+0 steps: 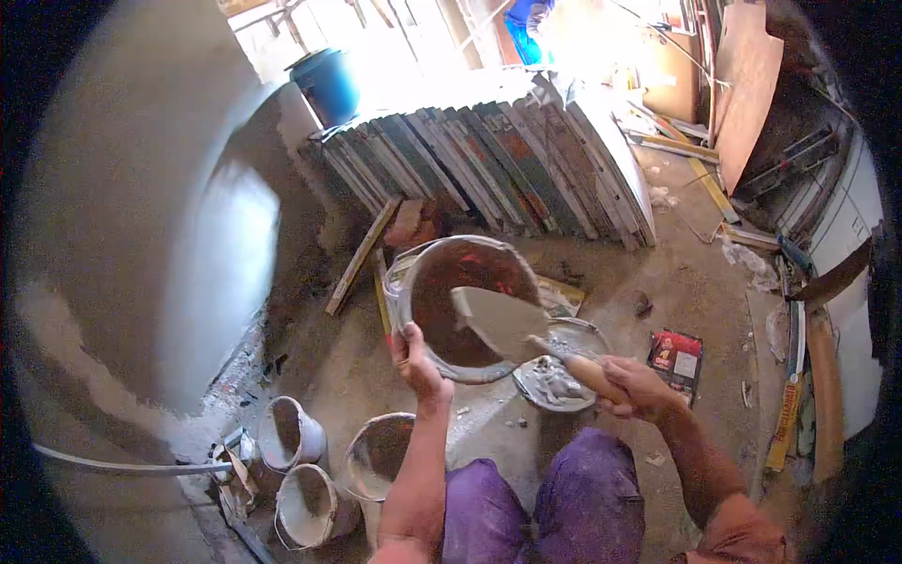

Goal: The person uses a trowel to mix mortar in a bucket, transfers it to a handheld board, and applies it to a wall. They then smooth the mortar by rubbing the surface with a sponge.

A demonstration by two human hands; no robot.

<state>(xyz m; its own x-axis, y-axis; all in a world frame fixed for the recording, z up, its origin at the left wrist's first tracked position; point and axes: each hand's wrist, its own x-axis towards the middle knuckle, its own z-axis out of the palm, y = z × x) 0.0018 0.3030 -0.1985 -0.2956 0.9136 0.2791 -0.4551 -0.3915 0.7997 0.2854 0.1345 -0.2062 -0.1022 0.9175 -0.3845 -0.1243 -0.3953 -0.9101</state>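
My left hand [420,365] is closed on the lower left rim of a round bucket [517,252], which is tilted so that its dark, stained inside faces me. In my right hand [639,387] is the wooden handle of a trowel [500,324]. The trowel's blade, coated in grey, lies across the view of the bucket's mouth; whether it touches the bucket I cannot tell. Partly behind the trowel, a round container [556,381] with grey wet material stands on the floor, in front of my knees.
Three more buckets [293,434] [318,508] [376,456] stand at the lower left. Leaning panels [489,169] form a row ahead, with a blue barrel [324,86] behind. A red packet [675,362] lies at right. Another person [526,28] is at the back.
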